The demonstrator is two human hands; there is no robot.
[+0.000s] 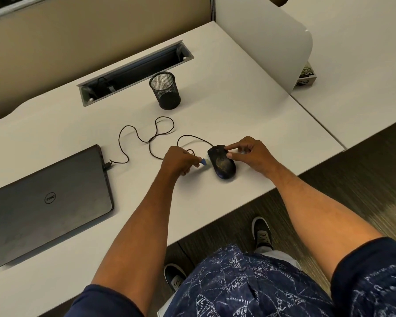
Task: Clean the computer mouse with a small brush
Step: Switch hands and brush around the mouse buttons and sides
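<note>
Mouse (pixel 221 161) lies on the desk (pixel 238 106) near its front edge, between my two hands. My right hand (pixel 252 154) is at its right side: the index fingertip (pixel 228 147) touches the top near the buttons, the thumb tip presses its right flank, and the other fingers are curled behind. So that hand is pinched lightly on the mouse, steadying it. My left hand (pixel 181 160) sits just left of the mouse, fingers drawn together around a small brush (pixel 203 161). Only the blue tip of the brush shows, poking out toward the mouse's left side; I cannot tell whether it touches the shell. The handle is hidden inside my fist, and the bristles are too small to make out.

The mouse's cable (pixel 146 138) runs from its front, loops across the desk and ends at the laptop (pixel 52 202); part of it disappears behind my left hand. The laptop is closed and lies well to the left. A mesh cup (pixel 165 90) stands farther back, beside a cable slot (pixel 135 72) in the desk. A printed box (pixel 305 76) at the right is mostly hidden by a white divider (pixel 272 42).

Count: one mouse, one brush, one laptop, one cup, two hands.
</note>
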